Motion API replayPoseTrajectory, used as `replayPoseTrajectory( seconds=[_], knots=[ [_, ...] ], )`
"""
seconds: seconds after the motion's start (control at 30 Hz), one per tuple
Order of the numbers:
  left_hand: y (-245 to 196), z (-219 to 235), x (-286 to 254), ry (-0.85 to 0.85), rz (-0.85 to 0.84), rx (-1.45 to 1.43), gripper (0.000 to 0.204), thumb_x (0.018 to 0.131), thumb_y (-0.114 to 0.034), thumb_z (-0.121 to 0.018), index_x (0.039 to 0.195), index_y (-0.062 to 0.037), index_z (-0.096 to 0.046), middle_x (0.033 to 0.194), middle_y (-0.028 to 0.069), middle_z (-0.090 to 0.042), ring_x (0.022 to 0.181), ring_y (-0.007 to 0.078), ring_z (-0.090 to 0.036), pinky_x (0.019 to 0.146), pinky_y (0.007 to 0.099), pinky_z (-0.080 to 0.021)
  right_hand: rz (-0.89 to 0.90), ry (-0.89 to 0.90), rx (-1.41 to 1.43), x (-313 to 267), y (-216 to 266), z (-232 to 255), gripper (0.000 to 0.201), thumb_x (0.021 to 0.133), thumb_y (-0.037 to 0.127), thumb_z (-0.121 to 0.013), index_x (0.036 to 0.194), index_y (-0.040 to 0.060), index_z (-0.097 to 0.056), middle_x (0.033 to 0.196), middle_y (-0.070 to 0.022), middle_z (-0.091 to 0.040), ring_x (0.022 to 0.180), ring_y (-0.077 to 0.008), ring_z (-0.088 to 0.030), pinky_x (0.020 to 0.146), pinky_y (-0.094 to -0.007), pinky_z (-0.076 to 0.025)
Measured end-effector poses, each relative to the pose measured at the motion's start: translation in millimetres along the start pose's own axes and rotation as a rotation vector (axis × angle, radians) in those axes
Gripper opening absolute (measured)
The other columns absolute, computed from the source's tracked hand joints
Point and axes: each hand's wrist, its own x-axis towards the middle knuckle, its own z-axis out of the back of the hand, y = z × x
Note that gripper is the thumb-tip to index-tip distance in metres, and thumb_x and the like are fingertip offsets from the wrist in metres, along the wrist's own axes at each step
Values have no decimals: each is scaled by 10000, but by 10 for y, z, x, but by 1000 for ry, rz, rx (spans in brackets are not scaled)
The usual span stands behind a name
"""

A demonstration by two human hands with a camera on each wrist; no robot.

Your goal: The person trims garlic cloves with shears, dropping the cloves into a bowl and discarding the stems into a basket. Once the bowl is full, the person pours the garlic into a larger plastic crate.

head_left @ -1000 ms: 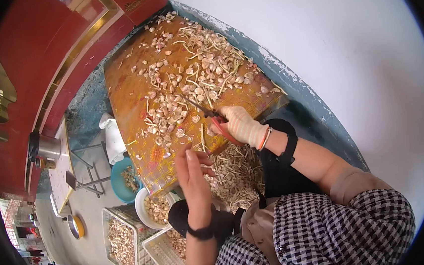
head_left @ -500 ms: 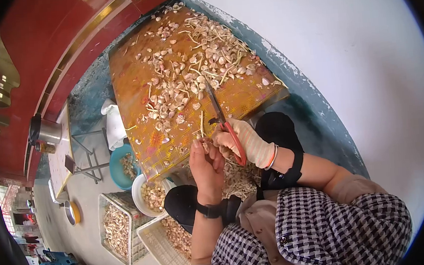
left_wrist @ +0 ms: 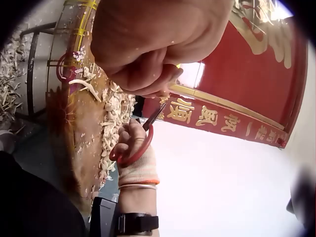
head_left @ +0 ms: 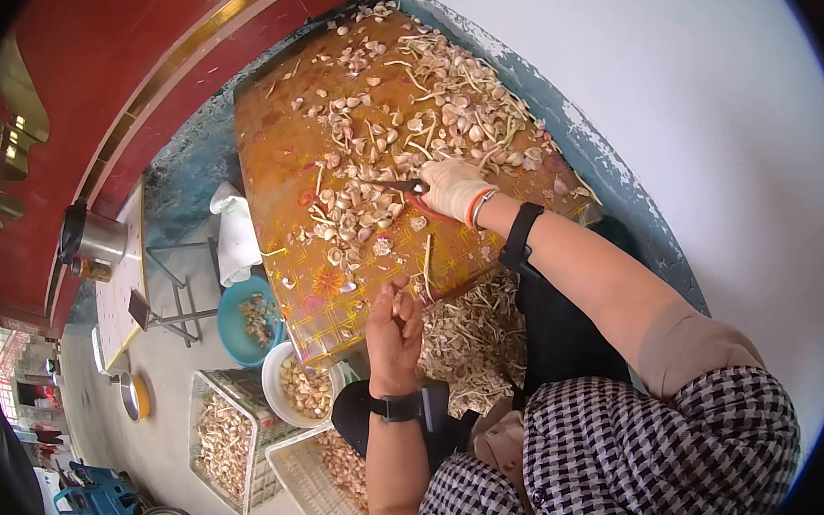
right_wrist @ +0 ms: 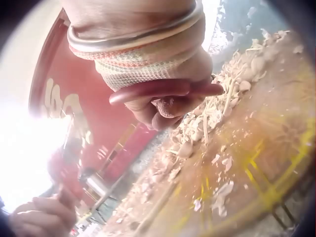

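My right hand (head_left: 455, 188), in a pale knitted glove, reaches over the loose garlic (head_left: 355, 209) on the table. It holds red-handled scissors (head_left: 436, 213), whose dark blades point left across the pile. In the right wrist view the red handle (right_wrist: 150, 91) loops round the gloved fingers. My bare left hand (head_left: 395, 341) is at the table's near edge with its fingers curled in. A small pale bit of garlic (head_left: 397, 303) shows among its fingers, mostly hidden by them. The left wrist view shows this hand's curled fingers (left_wrist: 143, 71) from close up.
Garlic and dry stems spread over the patterned tabletop (head_left: 278, 152) toward the wall. Below its near edge lies a heap of dry stalks (head_left: 477, 340). A blue basin (head_left: 233, 325), a white bucket (head_left: 275, 389) and plastic crates (head_left: 246, 484) of garlic stand at the left.
My left hand's fingers went from spread to curled. My right hand came in beside the left with the scissors raised, then moved away over the garlic pile.
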Motion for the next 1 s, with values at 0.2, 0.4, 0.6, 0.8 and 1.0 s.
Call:
replayPoseTrajectory(
  seconds=[0.2,0.4,0.6,0.8,1.0],
  knots=[
    [-29,-135,276,-197,-47,28,267,1017,-273,-455,1044,-28,-559,791,22,-525,641,120,-487,552,241,-408,-30,123,58,-145,-7,-147,275,822,251,-666,985,31,-672,817,-143,-689,771,-302,-674,683,-406,-528],
    [248,-257,495,37,-222,302,208,991,-220,-544,1108,-49,-542,807,-14,-556,636,46,-467,516,197,-352,-313,64,1061,-909,327,-65,248,770,158,-762,919,9,-633,738,-34,-617,646,-106,-565,566,-287,-461],
    [289,-156,244,-86,-236,388,250,1026,-256,-465,1184,-68,-510,791,-47,-546,590,15,-417,487,179,-307,-73,115,1041,-1199,411,-36,236,874,228,-677,947,17,-599,755,-104,-612,687,-172,-586,640,-339,-481],
    [213,-140,191,-238,-117,204,228,1021,-278,-436,987,-87,-555,646,-17,-524,424,53,-383,364,201,-256,469,-7,510,-1315,449,44,199,880,177,-650,950,3,-584,825,-150,-628,744,-202,-651,653,-345,-499],
    [199,-177,110,-263,-73,130,303,1035,-349,-402,872,-109,-493,572,-14,-495,423,62,-383,362,216,-244,144,347,1053,-1296,520,20,264,848,194,-665,958,-23,-561,805,-223,-636,769,-374,-654,638,-424,-499]
  ],
)
